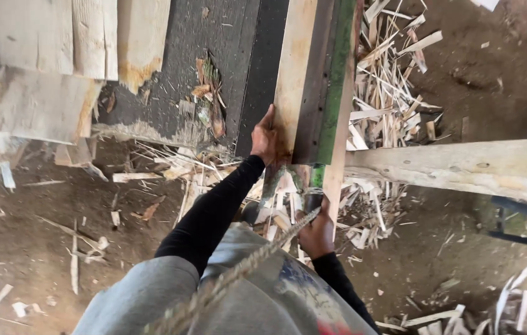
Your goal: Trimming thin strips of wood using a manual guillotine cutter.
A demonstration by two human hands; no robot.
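Left hand (264,138) pressed flat on plank (292,74) end; right hand (316,234) gripping rope (238,276). Risks: splinters, plank slipping off machine rail (332,80), tripping on scraps (381,93) underfoot.

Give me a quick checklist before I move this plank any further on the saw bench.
1. Left hand on the plank end: ok, palm rests on the near end.
2. Right hand grip: cannot tell, it closes near a rope and a dark handle below the bench, partly hidden.
3. Plank against the green rail: ok, it lies alongside.
4. Blade position: cannot tell, none visible.
5. Footing: not ok, offcuts and splinters litter the dirt.
6. Beam at right: ok, apart from both hands.
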